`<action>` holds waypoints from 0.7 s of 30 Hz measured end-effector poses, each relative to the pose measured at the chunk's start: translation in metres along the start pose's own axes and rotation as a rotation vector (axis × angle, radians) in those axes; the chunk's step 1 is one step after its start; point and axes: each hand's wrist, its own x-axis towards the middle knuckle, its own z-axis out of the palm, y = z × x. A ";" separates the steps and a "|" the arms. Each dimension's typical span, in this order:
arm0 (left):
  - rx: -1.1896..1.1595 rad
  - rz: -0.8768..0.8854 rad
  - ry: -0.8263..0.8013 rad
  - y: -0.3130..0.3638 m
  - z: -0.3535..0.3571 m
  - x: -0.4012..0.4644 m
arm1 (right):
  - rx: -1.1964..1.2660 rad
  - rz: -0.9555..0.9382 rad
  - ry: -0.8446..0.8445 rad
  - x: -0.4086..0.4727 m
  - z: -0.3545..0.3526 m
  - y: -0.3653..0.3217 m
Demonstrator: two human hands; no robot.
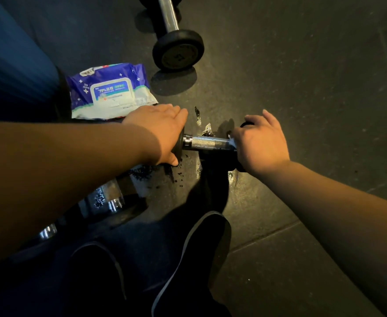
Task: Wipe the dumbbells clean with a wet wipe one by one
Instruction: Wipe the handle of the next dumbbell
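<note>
The dark rubber floor (pixel 302 88) lies open to the right of the work area and beyond it; a seam between floor tiles runs diagonally at lower right. To the left the space is crowded: a blue trouser leg (pixel 16 65), the wipe packet (pixel 110 92) and further equipment close it in. Dark shoes (pixel 188 259) occupy the near foreground.

Count: at least three dumbbells. One dumbbell (pixel 210 143) lies on the floor between the hands. A second dumbbell (pixel 176 42) lies well apart at the top, its round black end facing the viewer. Chrome bars (pixel 105 197) of more equipment show under the left forearm; their number cannot be told. One wipe packet, purple and white, lid flap closed, lies flat just beyond the left hand.

The worked dumbbell has a knurled chrome handle and black ends. Wet patches and dark flecks (pixel 178 177) mark the floor around it.

The left hand (pixel 162 133) rests flat, fingers extended, over the dumbbell's left end, pressing rather than clasping. The right hand (pixel 258 143) is curled over the right end where handle meets weight; a pale sliver at the thumb may be a wet wipe (pixel 233 141), though this cannot be confirmed.
</note>
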 end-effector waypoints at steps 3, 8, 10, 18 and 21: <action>0.021 -0.018 0.022 0.010 0.010 -0.010 | 0.025 0.008 -0.090 0.014 -0.003 0.002; -0.060 -0.002 -0.002 0.005 0.001 -0.006 | 0.081 -0.005 -0.081 0.015 -0.006 0.008; -0.118 0.010 -0.049 -0.004 -0.009 0.003 | 0.113 -0.020 -0.045 0.009 -0.005 0.011; -0.263 -0.016 -0.126 -0.030 -0.042 0.032 | 0.101 -0.040 0.194 0.005 0.006 0.015; -0.317 -0.016 0.075 -0.040 -0.044 0.024 | 0.099 -0.023 0.285 0.011 0.009 0.017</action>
